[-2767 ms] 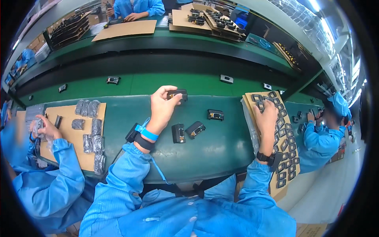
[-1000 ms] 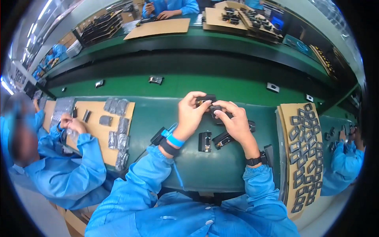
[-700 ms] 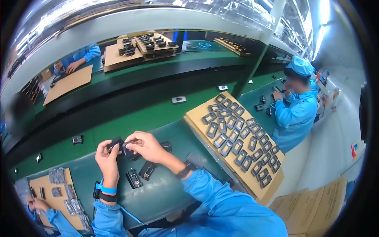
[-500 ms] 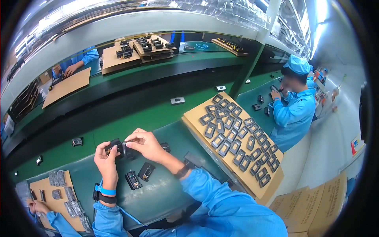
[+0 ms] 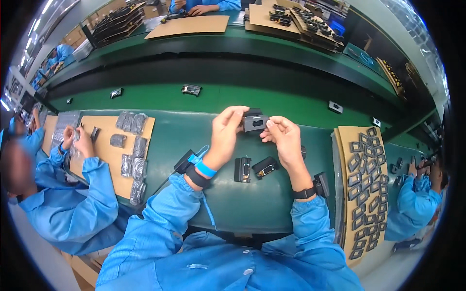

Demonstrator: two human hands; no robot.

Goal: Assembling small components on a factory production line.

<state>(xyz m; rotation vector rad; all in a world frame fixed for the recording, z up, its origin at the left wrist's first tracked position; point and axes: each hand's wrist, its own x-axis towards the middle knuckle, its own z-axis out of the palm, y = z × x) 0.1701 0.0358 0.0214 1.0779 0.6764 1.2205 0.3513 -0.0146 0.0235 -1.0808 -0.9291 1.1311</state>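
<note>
A small black electronic housing with a grey front cover and a rectangular window is held up between my two hands above the green bench. My left hand grips its left side, thumb near the cover. At its right edge, the thumb and fingertips of my right hand are pinched on it. Below them on the bench lie a black module upright in view and a tilted black module with its inner parts showing. Another dark part is partly hidden behind my right wrist.
To the right, a cardboard sheet carries many black frames. At left, a co-worker handles parts beside a cardboard sheet with bagged pieces. Beyond the bench, several units, including a grey one, lie on the green belt.
My view has swung left, showing more of the left co-worker. The housing's grey face is now turned toward me, with both hands still on it. The two modules remain on the bench.
</note>
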